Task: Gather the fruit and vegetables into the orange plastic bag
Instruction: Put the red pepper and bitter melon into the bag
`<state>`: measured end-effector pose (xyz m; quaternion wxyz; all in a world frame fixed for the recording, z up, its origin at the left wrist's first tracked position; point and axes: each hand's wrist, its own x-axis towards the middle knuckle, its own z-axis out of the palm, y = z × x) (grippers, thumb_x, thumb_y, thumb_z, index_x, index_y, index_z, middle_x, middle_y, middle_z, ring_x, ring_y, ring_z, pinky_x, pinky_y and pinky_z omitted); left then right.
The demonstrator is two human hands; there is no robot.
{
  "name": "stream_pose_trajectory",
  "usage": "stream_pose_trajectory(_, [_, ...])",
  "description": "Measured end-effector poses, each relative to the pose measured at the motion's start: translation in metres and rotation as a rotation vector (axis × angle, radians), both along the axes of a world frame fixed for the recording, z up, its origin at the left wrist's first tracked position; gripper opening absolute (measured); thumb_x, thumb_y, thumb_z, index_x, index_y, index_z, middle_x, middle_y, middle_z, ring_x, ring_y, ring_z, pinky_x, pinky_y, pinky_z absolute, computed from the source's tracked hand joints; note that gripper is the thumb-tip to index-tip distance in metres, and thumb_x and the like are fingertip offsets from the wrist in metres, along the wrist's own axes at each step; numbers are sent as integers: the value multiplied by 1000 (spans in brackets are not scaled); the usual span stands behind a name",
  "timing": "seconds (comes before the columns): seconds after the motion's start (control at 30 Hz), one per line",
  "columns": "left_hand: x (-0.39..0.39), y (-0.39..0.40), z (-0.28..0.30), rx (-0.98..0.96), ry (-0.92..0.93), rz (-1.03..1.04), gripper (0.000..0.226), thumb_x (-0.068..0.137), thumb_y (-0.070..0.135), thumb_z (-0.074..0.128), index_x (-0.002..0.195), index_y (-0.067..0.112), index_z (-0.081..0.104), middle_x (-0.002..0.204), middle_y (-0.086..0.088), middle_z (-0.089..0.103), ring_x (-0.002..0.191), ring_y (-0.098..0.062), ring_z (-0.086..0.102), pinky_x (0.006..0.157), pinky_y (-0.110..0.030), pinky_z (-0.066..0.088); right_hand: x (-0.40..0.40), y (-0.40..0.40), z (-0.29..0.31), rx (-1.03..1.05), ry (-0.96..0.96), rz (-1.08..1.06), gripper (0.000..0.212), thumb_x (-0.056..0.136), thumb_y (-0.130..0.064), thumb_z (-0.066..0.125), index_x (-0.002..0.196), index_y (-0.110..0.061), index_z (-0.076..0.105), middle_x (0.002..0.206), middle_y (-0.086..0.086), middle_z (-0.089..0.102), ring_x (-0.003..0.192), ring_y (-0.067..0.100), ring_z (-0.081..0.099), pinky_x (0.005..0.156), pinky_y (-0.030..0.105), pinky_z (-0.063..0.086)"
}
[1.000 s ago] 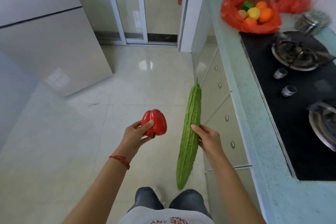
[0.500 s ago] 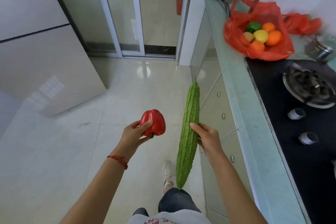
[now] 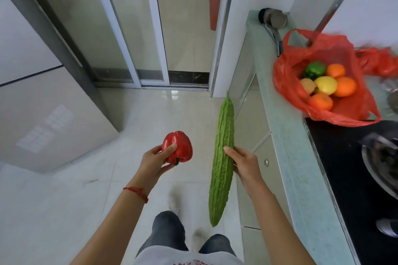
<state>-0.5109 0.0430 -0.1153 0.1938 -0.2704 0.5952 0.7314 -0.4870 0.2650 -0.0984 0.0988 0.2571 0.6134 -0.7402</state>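
Observation:
My left hand [image 3: 154, 162] grips a red bell pepper [image 3: 177, 147] over the floor. My right hand [image 3: 244, 162] holds a long green bitter gourd [image 3: 223, 157] around its middle, nearly upright, its tip pointing away from me. The orange plastic bag [image 3: 286, 75] lies open on the pale green counter [image 3: 288, 135] to the upper right, well beyond both hands. Inside it I see a green pepper [image 3: 314, 70], a lemon [image 3: 325, 85] and several oranges [image 3: 344, 86].
A black gas hob [image 3: 353, 178] with a burner lies on the counter on the right. Cabinet drawers [image 3: 254, 127] run below the counter edge. Sliding glass doors [image 3: 129, 28] stand ahead, a grey fridge [image 3: 43, 103] on the left. Glossy tiled floor lies between.
I have walked forward along the counter; the bag now appears nearer and lower in view. Both hands keep the same hold on the pepper and the gourd.

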Motion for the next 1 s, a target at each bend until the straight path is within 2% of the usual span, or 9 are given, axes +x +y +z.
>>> stream_pose_trajectory(0.17, [-90, -2, -10, 26, 15, -72, 52, 77, 24, 69, 120, -1, 52, 115, -18, 59, 97, -26, 62, 69, -29, 59, -73, -4, -6, 18, -5, -83, 6, 81, -13, 66, 83, -13, 71, 74, 5, 70, 62, 12, 68, 54, 20, 54])
stream_pose_trajectory(0.23, [-128, -4, -11, 38, 22, -110, 52, 77, 23, 69, 120, -1, 52, 116, -18, 59, 97, -26, 62, 67, -27, 59, -105, -9, -8, 15, -8, -135, 5, 80, -12, 66, 79, -15, 71, 72, 5, 70, 60, 12, 67, 53, 19, 53])
stream_pose_trajectory(0.43, [-232, -11, -5, 23, 35, -208, 55, 77, 22, 70, 124, 0, 50, 117, -18, 59, 96, -26, 62, 71, -31, 58, -184, -23, -6, 10, -33, -229, 6, 80, -13, 67, 82, -10, 71, 77, 10, 69, 67, 20, 66, 60, 25, 56])
stream_pose_trajectory(0.53, [-271, -8, -3, 12, 39, -268, 55, 78, 22, 69, 125, 0, 49, 118, -18, 58, 99, -27, 61, 74, -32, 58, -210, -25, -5, 22, -29, -283, 4, 80, -11, 66, 80, -10, 71, 75, 8, 69, 65, 17, 65, 57, 22, 56])
stream_pose_trajectory(0.67, [-306, 8, -2, 21, 30, -344, 57, 78, 21, 68, 127, 0, 46, 117, -15, 57, 101, -26, 60, 77, -34, 56, -233, -18, -2, 5, -19, -372, 11, 80, -9, 66, 90, -6, 70, 74, 6, 70, 62, 14, 67, 54, 21, 55])
stream_pose_trajectory(0.77, [-322, 26, 0, 19, 31, -415, 57, 79, 21, 67, 128, 1, 45, 116, -15, 56, 101, -27, 59, 77, -34, 54, -243, -8, 1, 6, -7, -439, 6, 80, -8, 66, 82, -11, 71, 72, 5, 70, 62, 15, 66, 55, 21, 56])
stream_pose_trajectory(0.9, [-340, 59, 5, 7, 47, -490, 61, 79, 21, 66, 131, 1, 42, 124, -16, 51, 106, -30, 55, 79, -36, 52, -250, 16, 5, 42, 17, -503, 10, 81, -10, 66, 89, -7, 70, 76, 7, 70, 69, 20, 66, 67, 28, 59])
stream_pose_trajectory(1.0, [-348, 91, 11, 22, 60, -564, 61, 79, 21, 66, 131, 1, 41, 126, -17, 50, 108, -31, 54, 79, -36, 52, -247, 40, 10, 71, 43, -569, 7, 81, -13, 66, 84, -16, 71, 77, 2, 72, 71, 18, 68, 73, 30, 58])
